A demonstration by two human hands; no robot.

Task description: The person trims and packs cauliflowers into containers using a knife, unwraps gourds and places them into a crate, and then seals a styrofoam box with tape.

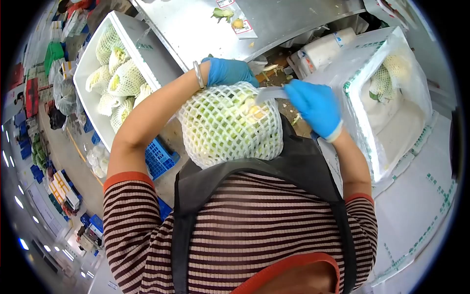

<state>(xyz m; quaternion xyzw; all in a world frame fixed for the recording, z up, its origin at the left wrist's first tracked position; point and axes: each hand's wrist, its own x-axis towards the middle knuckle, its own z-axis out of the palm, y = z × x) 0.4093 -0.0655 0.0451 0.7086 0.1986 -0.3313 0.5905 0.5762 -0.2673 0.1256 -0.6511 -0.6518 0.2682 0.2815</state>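
Observation:
A large pale-green vegetable head (220, 130) in a white foam net is held against the dark apron (308, 164); I cannot tell whether it is a cabbage or a cauliflower. Its pale cut stem end (256, 111) shows through the net at the right. My left hand (230, 72), in a blue glove, grips the far upper side of the head, with its fingertips partly hidden. My right hand (315, 107), also gloved in blue and slightly blurred, is closed round a knife. The knife's blade (272, 93) points left, close to the stem end; its handle is hidden in the glove.
At left stands a white foam box (147, 54) with several netted heads (126, 78). Another white box (364, 73), lined with plastic, holds netted heads (382, 83) at right. A metal table (289, 19) ahead carries a leaf scrap (223, 14). A blue crate (159, 159) sits below left.

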